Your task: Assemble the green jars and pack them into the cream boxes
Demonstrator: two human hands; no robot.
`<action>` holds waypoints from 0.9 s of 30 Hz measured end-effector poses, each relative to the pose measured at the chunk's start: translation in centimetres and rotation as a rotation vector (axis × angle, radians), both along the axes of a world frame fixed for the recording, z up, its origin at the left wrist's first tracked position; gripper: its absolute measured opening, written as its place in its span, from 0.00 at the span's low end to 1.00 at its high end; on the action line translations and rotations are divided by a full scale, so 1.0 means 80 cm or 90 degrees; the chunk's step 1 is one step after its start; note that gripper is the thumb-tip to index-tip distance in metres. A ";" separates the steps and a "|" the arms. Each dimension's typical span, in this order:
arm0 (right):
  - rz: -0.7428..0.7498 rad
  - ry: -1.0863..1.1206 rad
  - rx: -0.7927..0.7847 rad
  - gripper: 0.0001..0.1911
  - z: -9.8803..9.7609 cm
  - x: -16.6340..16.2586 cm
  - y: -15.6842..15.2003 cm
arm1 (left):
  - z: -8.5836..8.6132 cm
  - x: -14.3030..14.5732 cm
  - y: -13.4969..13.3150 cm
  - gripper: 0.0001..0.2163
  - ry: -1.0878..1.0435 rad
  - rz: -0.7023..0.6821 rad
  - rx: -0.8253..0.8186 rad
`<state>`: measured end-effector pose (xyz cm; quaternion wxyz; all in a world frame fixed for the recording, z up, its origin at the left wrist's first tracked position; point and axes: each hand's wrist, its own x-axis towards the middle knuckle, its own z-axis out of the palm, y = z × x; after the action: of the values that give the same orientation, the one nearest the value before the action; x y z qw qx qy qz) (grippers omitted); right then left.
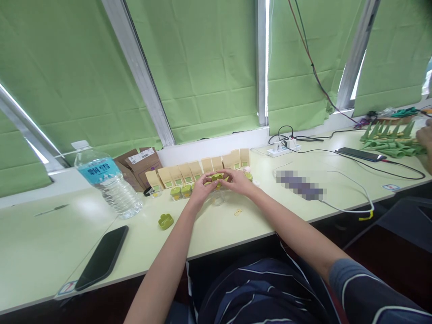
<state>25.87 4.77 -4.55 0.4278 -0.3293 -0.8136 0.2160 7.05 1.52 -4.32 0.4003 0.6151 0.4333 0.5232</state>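
Both my left hand [204, 189] and my right hand [235, 180] hold one small olive-green plastic piece [218, 177] between their fingertips, raised a little over the table. Just under it stands a clear plastic cup-like part [218, 198]. A small yellow flat piece [238, 212] lies to the right on the tabletop. To the left rests a flower-shaped olive-green shell [165, 221]. Behind my hands runs a row of green-topped clear pieces [181, 192], partly hidden by my fingers. Beige cards with green squares [185, 173] stand in a line behind those.
On the left are a large water bottle [108, 180], a black phone [102, 257], a pen [51, 210] and a cardboard box [140, 166]. A power strip [283, 150] with cables and another phone [360, 154] lie right. Another person's hand [424, 138] is beside green cone-shaped pieces [388, 130].
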 end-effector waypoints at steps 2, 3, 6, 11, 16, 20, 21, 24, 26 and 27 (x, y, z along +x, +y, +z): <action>0.005 0.002 0.000 0.20 0.000 0.000 0.000 | 0.001 0.001 -0.002 0.24 0.013 0.000 0.002; 0.007 0.002 0.001 0.20 -0.001 0.000 0.001 | 0.002 0.001 -0.002 0.24 0.020 -0.001 0.004; 0.006 0.001 0.008 0.19 -0.001 0.000 0.002 | 0.003 0.002 -0.004 0.24 0.031 -0.006 0.016; -0.004 0.004 0.017 0.19 -0.002 0.000 0.002 | 0.003 0.003 -0.004 0.23 0.033 -0.005 0.020; -0.026 0.015 0.021 0.18 -0.003 -0.001 0.003 | 0.005 0.004 -0.005 0.22 0.030 -0.017 0.018; -0.019 0.014 0.014 0.17 -0.003 -0.002 0.001 | 0.005 0.004 -0.005 0.22 0.031 -0.012 0.020; -0.013 0.012 0.011 0.16 -0.002 -0.002 0.001 | 0.005 0.005 -0.005 0.22 0.030 -0.010 0.020; 0.002 0.003 0.012 0.15 -0.001 -0.002 -0.001 | 0.005 0.005 -0.005 0.21 0.022 -0.009 0.020; 0.003 0.002 0.017 0.15 -0.001 -0.002 0.000 | 0.004 0.006 -0.005 0.21 0.017 -0.010 0.021; 0.004 0.003 0.019 0.15 -0.002 -0.003 0.000 | 0.004 0.006 -0.005 0.21 0.015 -0.011 0.022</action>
<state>25.66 4.79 -4.70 0.4336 -0.3201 -0.8168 0.2058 7.52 1.15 -4.02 0.3892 0.6320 0.4235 0.5195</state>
